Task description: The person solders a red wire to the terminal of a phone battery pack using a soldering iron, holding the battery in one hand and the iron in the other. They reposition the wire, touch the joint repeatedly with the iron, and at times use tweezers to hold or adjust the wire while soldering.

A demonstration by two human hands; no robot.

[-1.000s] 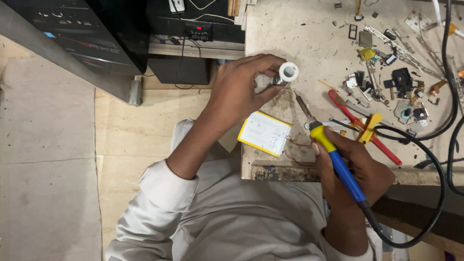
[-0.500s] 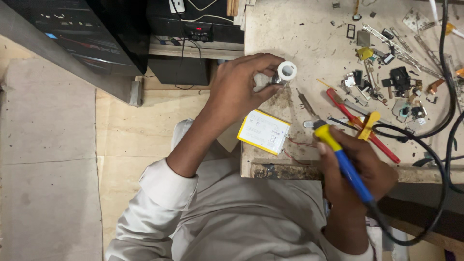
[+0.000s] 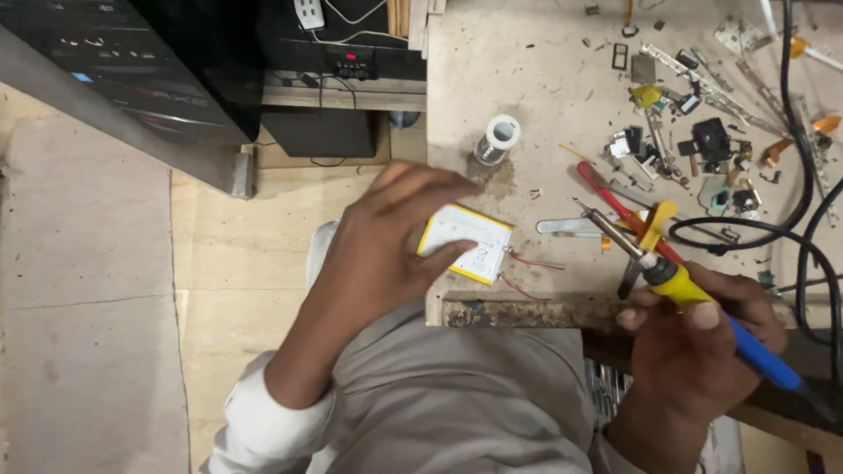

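Grasping a flat white battery at the workbench's near edge, left hand; right hand clenches soldering iron.

Warm, fairly dim indoor light falls evenly, with soft shadows under the left hand, which shows slight motion blur, while the right hand looks sharper.

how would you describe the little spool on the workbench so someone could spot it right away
Start at the pale, stained workbench on the right and look at its left part, near the dark box beside it. The spool stands just above the left hand and the flat yellow-edged battery. It is the only round thing there: a white hollow ring on top of grey windings, apart from the scattered parts.
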